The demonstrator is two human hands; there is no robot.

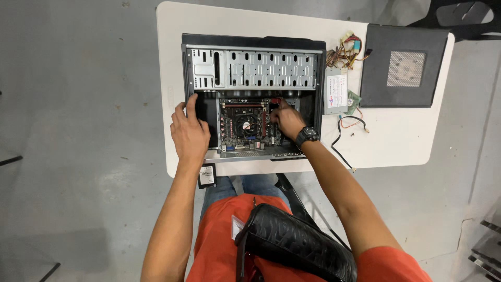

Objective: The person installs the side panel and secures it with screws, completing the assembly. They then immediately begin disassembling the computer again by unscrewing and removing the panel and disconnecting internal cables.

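Computer case: black-and-silver metal desktop tower [254, 68], lying open on its side on the white rounded table [396, 141], right in front of the seated person.
Left hand: left hand [189, 133] draped over the case's near-left edge, fingers curled on the rim, bracing it, gripping nothing loose.
Right hand: right hand [286, 119], black wristwatch [307, 135] on the wrist, reaches down inside, fingertips pinched at a small red part at the board's upper right; whether it actually grasps that part I cannot tell.
Doing it well: judging by the tight quarters, keep that left hand firm so the case cannot slide, and work with fingertips only, clear of the fan.
Inside the case: green motherboard [245, 125] with a round black cooler fan [246, 126] at its middle; above it, a perforated silver drive cage [255, 69].
On the table: grey boxy power supply [335, 93] with its bundle of coloured wires [348, 51], just beside the case; black side panel with a mesh vent [403, 65] farther right; a loose black cable [342, 137].
Table's near edge: small black flat drive [207, 175], overhanging.
Lap: black leather bag [295, 243].
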